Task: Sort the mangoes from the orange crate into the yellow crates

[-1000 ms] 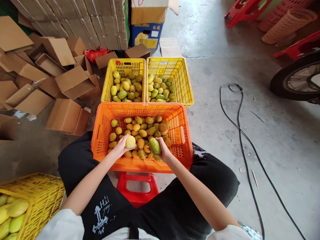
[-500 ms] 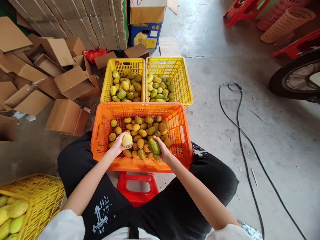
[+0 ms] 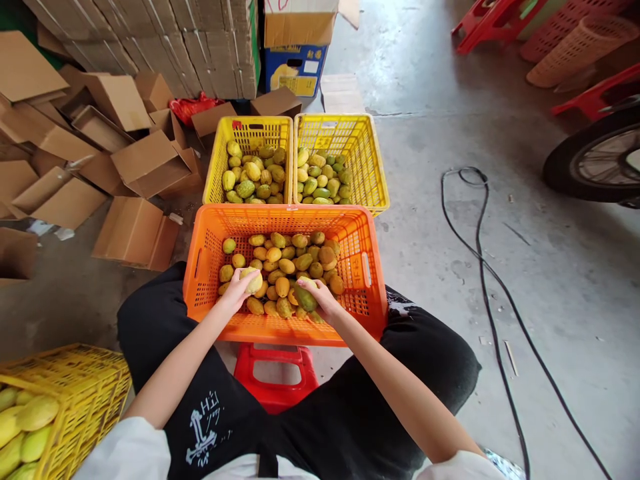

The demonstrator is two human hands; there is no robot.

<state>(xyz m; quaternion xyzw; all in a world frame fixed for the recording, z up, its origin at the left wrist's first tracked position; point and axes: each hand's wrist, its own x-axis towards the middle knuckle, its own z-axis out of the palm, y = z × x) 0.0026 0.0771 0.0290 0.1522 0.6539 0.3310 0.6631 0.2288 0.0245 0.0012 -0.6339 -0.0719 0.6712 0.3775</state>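
Note:
An orange crate (image 3: 280,330) of yellow and green fruits rests on a red stool (image 3: 275,377) between my knees. My left hand (image 3: 235,293) is closed round a pale yellow fruit (image 3: 254,281) low over the pile at the crate's near left. My right hand (image 3: 323,301) grips a green fruit (image 3: 304,297), its fingers curled over the top, just above the fruits near the crate's front wall.
Two yellow crates (image 3: 249,133) (image 3: 367,160) of fruit stand behind the orange one. Another yellow crate (image 3: 75,393) with fruit sits at my lower left. Cardboard boxes (image 3: 145,163) pile up on the left. A black cable (image 3: 480,253) and a wheel (image 3: 595,157) lie right.
Both hands turned palm-down and lowered their fruits toward the pile. The left hand drew slightly back and left; the right hand rolled over its green fruit.

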